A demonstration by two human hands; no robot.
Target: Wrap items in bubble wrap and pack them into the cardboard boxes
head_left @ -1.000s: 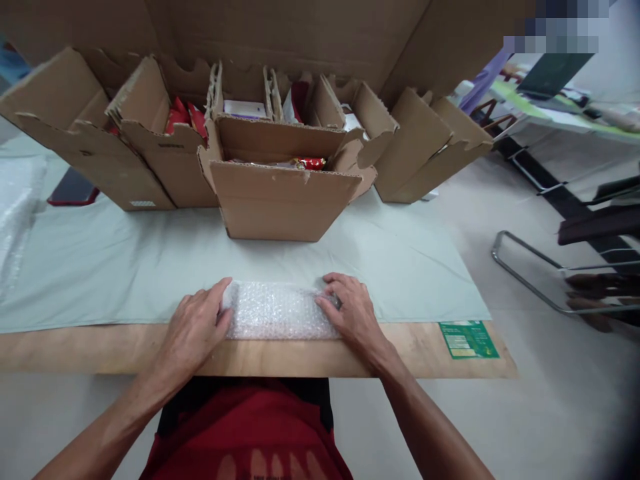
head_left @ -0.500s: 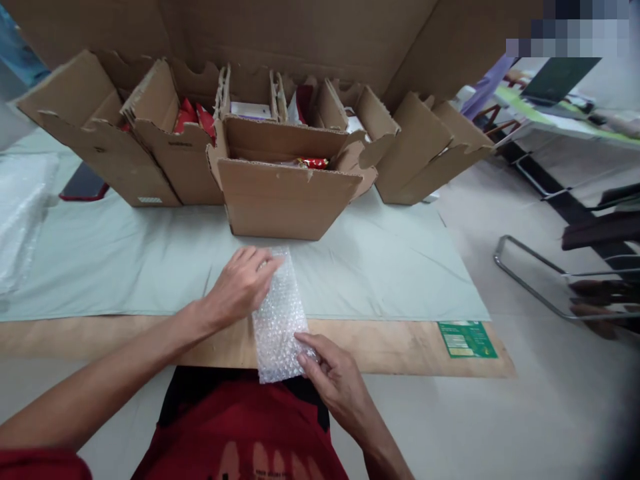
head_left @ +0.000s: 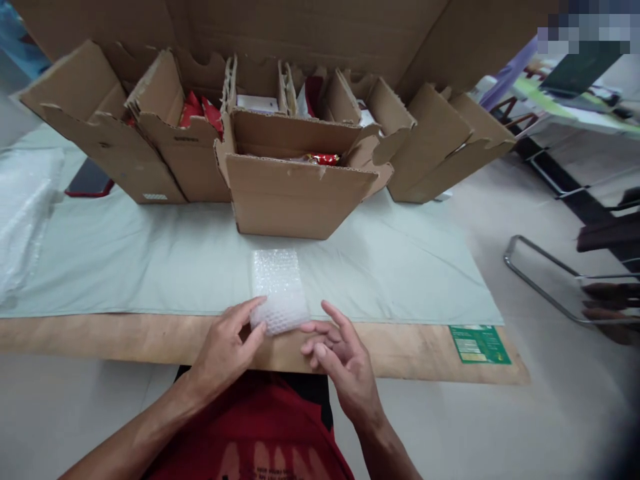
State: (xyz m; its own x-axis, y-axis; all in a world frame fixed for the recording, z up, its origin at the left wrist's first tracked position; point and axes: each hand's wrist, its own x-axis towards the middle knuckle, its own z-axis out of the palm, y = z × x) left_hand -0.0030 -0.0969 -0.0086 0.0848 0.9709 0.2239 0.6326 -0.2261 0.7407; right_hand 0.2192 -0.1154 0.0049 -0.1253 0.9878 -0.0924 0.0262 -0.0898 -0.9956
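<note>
A bubble wrap pouch (head_left: 281, 287) lies at the front edge of the cloth, its near end bent up over the bare wood. My left hand (head_left: 230, 340) pinches its near left corner between thumb and fingers. At the near right corner, my right hand (head_left: 345, 367) has its fingers apart and the thumb raised; a fingertip is beside or touching the pouch, I cannot tell which. Just beyond stands a cardboard bin (head_left: 300, 200) with a red-wrapped item (head_left: 324, 159) showing inside.
Cardboard bins (head_left: 165, 167) stand in a row behind, some holding red packets (head_left: 193, 110). Bubble wrap sheets (head_left: 25, 213) lie at the left near a dark phone-like object (head_left: 90, 179). A green card (head_left: 481, 345) is on the wooden edge at right. A metal chair frame (head_left: 540, 280) stands beyond.
My left hand has moved from the pouch's far end to its near left corner. My right hand has let go and opened. The pouch now lies farther forward, looking shorter.
</note>
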